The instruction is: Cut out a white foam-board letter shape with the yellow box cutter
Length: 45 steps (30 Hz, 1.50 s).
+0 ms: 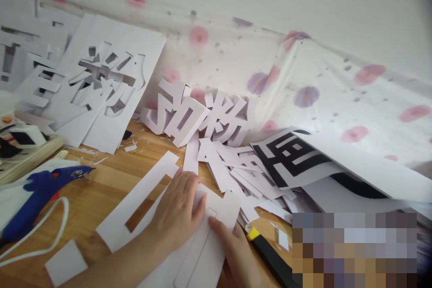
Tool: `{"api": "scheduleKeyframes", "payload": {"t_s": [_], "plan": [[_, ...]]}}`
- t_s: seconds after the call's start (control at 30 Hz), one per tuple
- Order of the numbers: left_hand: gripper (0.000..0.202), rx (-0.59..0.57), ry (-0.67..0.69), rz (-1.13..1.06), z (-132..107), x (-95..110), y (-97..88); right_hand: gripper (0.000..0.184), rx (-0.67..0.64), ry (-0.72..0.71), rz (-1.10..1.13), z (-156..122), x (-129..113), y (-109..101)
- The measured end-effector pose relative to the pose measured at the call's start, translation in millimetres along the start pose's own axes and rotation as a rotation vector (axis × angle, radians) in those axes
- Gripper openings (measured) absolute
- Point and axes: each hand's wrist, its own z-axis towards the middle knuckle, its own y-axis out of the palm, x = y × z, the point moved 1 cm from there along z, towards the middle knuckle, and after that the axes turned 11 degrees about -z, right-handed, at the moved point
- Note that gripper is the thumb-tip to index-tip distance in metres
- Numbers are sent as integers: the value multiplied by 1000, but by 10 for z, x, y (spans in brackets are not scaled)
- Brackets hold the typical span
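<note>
A white board (202,252) with a long, thin outline drawn on it lies tilted between my hands. My left hand (180,204) is closed over its far left edge, the thumb stretched across the surface. At the right edge, my right hand (234,245) grips the board, thumb on top and fingers mostly hidden beneath. Left of it is another white piece with a slot cut out (135,202), partly covered by my left hand and forearm. A black utility knife (273,256) with a yellow tip lies right of my right hand.
On the left are a blue glue gun (43,193) and its white cable (62,229). White raised characters (189,119) stand by the flower-patterned sheet (219,54). Cut-out boards (141,49) lean at left. Offcuts (236,171) and a black-printed sheet (293,157) pile up at right.
</note>
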Motion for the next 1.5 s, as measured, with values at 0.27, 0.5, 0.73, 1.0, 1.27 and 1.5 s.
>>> {"api": "scheduleKeyframes", "payload": {"t_s": [0.27,0.5,0.73,1.0,1.27,1.5], "plan": [[25,-8,13,-2,-20,22,49,54,41,133,129,-29,51,-13],[26,-17,4,-8,-21,26,73,40,89,192,180,-77,-49,-1],[26,-40,-14,-11,-15,16,76,39,33,155,125,-78,-70,-29],[28,-42,-24,-30,-15,32,52,47,-54,137,141,-96,-97,-28],[28,-43,-11,-12,-20,25,79,58,-49,127,159,-74,-135,-26],[27,-27,-11,-12,-22,24,96,60,-55,156,190,-59,-150,-45]]}}
